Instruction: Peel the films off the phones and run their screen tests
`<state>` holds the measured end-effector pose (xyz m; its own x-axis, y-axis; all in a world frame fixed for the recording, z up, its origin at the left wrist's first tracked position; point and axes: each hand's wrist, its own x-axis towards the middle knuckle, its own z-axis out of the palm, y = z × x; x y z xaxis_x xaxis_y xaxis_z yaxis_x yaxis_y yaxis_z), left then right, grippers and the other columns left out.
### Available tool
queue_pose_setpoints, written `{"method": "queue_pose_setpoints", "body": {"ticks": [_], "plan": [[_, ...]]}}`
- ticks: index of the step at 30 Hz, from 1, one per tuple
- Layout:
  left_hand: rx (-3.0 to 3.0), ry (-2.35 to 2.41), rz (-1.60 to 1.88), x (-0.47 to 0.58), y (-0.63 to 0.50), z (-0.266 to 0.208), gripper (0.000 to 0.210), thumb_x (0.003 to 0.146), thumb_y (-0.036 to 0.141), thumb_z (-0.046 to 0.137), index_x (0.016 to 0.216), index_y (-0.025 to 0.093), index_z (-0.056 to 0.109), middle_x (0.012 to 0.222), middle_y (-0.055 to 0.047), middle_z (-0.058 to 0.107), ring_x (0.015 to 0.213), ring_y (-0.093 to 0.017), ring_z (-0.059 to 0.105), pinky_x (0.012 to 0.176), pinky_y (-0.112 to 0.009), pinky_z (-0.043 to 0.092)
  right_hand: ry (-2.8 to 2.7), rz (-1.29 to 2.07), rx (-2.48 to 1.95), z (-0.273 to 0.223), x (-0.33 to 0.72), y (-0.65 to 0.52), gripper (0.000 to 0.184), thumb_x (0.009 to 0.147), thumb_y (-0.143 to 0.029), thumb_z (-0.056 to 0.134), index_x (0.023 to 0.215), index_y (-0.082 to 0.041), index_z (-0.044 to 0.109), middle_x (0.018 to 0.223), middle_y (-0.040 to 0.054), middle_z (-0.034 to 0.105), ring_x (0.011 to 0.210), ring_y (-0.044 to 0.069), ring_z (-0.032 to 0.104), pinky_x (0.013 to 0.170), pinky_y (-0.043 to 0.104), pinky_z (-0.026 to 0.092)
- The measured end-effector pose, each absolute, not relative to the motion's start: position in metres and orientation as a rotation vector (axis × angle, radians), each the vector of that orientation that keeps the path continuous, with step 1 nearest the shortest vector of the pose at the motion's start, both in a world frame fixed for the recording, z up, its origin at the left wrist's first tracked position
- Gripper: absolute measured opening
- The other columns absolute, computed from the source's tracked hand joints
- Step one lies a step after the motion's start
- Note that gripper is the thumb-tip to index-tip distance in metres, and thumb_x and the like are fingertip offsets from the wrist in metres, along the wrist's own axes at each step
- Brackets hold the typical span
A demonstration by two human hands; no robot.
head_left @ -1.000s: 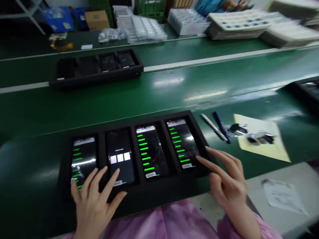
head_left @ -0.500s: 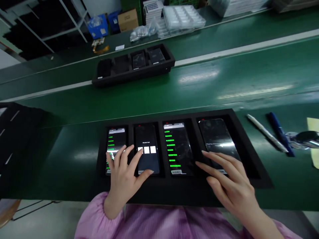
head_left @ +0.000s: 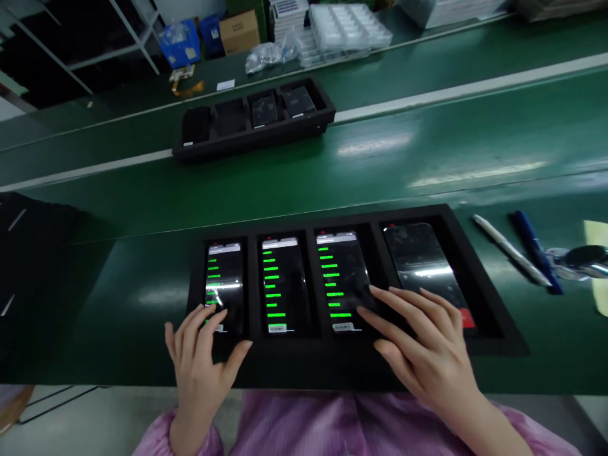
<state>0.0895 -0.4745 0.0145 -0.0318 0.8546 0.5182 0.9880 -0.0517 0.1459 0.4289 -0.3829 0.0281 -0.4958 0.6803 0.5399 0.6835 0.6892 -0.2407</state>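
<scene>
Several smartphones lie face up in the compartments of a black tray (head_left: 332,347) in front of me. The leftmost phone (head_left: 225,266), the second phone (head_left: 285,272) and the third phone (head_left: 342,272) show lists of green text. On the right, a phone (head_left: 420,253) has a dark screen with a red patch low down, partly behind my hand. My left hand (head_left: 202,354) is open, fingertips at the lower part of the leftmost phone. Fingers spread, my right hand (head_left: 427,342) is open, its index finger over the lower right of the third phone; contact is unclear.
A second black tray (head_left: 251,142) with phones stands further back on the green bench. To the right lie a white pen (head_left: 510,250), a blue pen (head_left: 536,250) and a shiny metal object (head_left: 579,259). Dark stacked trays (head_left: 28,253) stand at the left.
My left hand has moved left, off the second phone to the leftmost one. The second phone's vibrator test screen became a green list. My right hand shifted left; red appeared on the rightmost phone.
</scene>
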Motion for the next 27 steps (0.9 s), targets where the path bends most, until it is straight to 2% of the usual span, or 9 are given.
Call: {"method": "queue_pose_setpoints", "body": {"ticks": [3, 9, 14, 18, 22, 27], "plan": [[-1.888, -2.064, -0.725, 0.07, -0.49, 0.01, 0.043, 0.1, 0.051, 0.063, 0.125, 0.016, 0.064, 0.125, -0.016, 0.068, 0.124, -0.032, 0.062, 0.125, -0.057, 0.031, -2.3, 0.055, -0.945, 0.029, 0.416, -0.384, 0.026, 0.11, -0.031, 0.051, 0.121, -0.018, 0.071, 0.13, 0.0149, 0.069, 0.123, 0.03, 0.06, 0.105, 0.053, 0.043], [-1.886, -2.178, -0.763, 0.051, -0.501, 0.007, 0.046, 0.101, 0.051, 0.062, 0.136, 0.021, 0.06, 0.129, -0.014, 0.066, 0.123, -0.029, 0.062, 0.113, -0.05, 0.047, -2.343, 0.179, -0.875, 0.028, 0.372, -0.38, 0.029, 0.11, -0.036, 0.052, 0.122, -0.019, 0.073, 0.137, 0.0129, 0.068, 0.126, 0.029, 0.059, 0.108, 0.051, 0.041], [-1.941, -2.168, -0.764, 0.049, -0.502, 0.006, 0.046, 0.103, 0.049, 0.06, 0.141, 0.023, 0.057, 0.131, -0.012, 0.065, 0.124, -0.027, 0.062, 0.111, -0.048, 0.048, -2.321, 0.187, -0.874, 0.027, 0.35, -0.379, 0.032, 0.11, -0.04, 0.052, 0.125, -0.021, 0.072, 0.138, 0.0116, 0.069, 0.127, 0.028, 0.06, 0.11, 0.05, 0.04], [-1.936, -2.197, -0.746, 0.049, -0.501, 0.006, 0.046, 0.103, 0.048, 0.06, 0.142, 0.025, 0.056, 0.135, -0.011, 0.064, 0.127, -0.027, 0.06, 0.113, -0.049, 0.047, -2.279, 0.191, -1.018, 0.025, 0.346, -0.381, 0.035, 0.11, -0.047, 0.049, 0.123, -0.025, 0.073, 0.143, 0.0097, 0.067, 0.127, 0.032, 0.06, 0.113, 0.056, 0.035], [-1.93, -2.222, -0.701, 0.05, -0.501, 0.007, 0.046, 0.103, 0.05, 0.059, 0.142, 0.026, 0.057, 0.138, -0.011, 0.062, 0.13, -0.029, 0.059, 0.115, -0.051, 0.046, -2.223, 0.154, -0.926, 0.023, 0.351, -0.38, 0.026, 0.109, -0.035, 0.053, 0.124, -0.023, 0.071, 0.135, 0.0131, 0.069, 0.119, 0.032, 0.063, 0.107, 0.055, 0.04], [-1.929, -2.256, -0.618, 0.054, -0.5, 0.007, 0.045, 0.102, 0.051, 0.059, 0.14, 0.026, 0.059, 0.14, -0.011, 0.063, 0.136, -0.03, 0.057, 0.124, -0.057, 0.038, -2.303, 0.078, -0.821, 0.018, 0.359, -0.377, 0.025, 0.105, -0.022, 0.056, 0.126, -0.017, 0.069, 0.132, 0.0174, 0.066, 0.117, 0.034, 0.062, 0.102, 0.054, 0.043]]}}
